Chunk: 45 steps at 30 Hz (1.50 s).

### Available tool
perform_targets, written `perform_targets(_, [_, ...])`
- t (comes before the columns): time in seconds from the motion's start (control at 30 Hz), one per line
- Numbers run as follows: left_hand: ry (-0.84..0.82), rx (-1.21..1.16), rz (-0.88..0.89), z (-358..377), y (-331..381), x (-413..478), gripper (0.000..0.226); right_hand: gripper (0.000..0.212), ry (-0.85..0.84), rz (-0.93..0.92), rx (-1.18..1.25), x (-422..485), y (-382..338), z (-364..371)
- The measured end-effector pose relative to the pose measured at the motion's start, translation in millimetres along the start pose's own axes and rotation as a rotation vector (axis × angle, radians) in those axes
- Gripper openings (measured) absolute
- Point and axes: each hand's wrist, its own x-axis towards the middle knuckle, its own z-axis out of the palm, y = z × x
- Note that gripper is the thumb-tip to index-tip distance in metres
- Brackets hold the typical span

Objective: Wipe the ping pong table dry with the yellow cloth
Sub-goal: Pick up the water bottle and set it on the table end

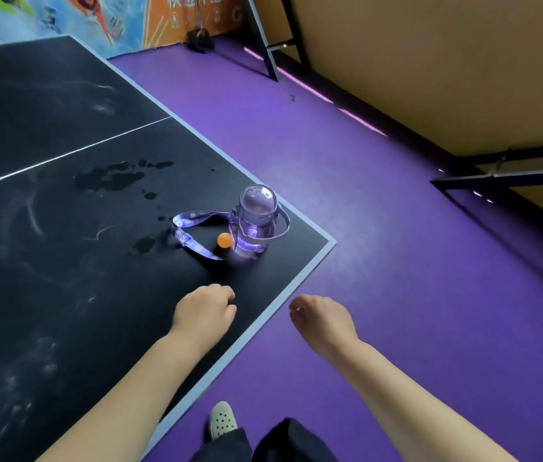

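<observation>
The dark ping pong table (63,295) fills the left of the head view, its near right corner in front of me. Water puddles (110,178) lie on it beside the white centre line, with smaller drops trailing toward the corner. My left hand (205,311) hovers over the table near its edge, fingers loosely curled, holding nothing. Off the table, my right hand (322,320) hangs over the purple floor, fingers loosely curled and empty. No yellow cloth is in view.
A clear purple water bottle (256,221) with a strap (190,235) stands near the table corner, an orange ball (225,240) against it. Purple floor (363,228) spreads to the right, bordered by barrier panels (463,78). My shoe (222,420) shows below.
</observation>
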Motion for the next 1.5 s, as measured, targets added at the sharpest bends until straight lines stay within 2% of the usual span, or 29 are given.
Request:
perform_targets(0.23, [-0.035,0.097,-0.072,9,-18,82,0.062,0.021,0.178,-0.073,0.059,70,-10,-21])
perform_targets(0.43, [-0.069,0.080,-0.189,25,-22,148,0.065,0.016,0.426,-0.231,0.173,131,-9,-30])
perform_targets(0.5, [-0.086,0.072,-0.247,29,-23,164,0.075,0.015,0.530,-0.314,0.206,156,-8,-34])
perform_targets(0.6, [-0.093,0.049,-0.288,36,-24,184,0.084,0.029,0.554,-0.370,0.251,199,-5,-36])
perform_targets(0.7, [-0.041,0.057,-0.310,41,-23,200,0.064,0.047,0.408,-0.365,0.363,232,-4,-42])
perform_targets(0.83, [-0.083,0.100,-0.406,40,-19,210,0.030,0.078,0.140,-0.391,0.502,258,4,-43])
perform_targets(0.9, [-0.058,-0.012,-0.486,40,-18,211,0.024,0.088,0.053,-0.441,0.534,269,10,-42])
perform_targets(1.03, [0.102,-0.467,-0.741,27,-17,206,0.028,0.098,-0.138,-0.490,0.612,281,20,-43])
perform_targets(1.17, [0.313,-0.850,-0.725,7,-6,205,0.039,0.110,-0.261,-0.439,0.681,289,21,-38])
perform_targets(1.3, [0.312,-0.890,-0.638,-1,11,208,0.048,0.109,-0.425,-0.407,0.833,295,22,-33])
perform_targets(1.5, [0.334,-0.915,-0.675,-2,25,204,0.047,0.088,-0.383,-0.453,0.840,291,19,-43])
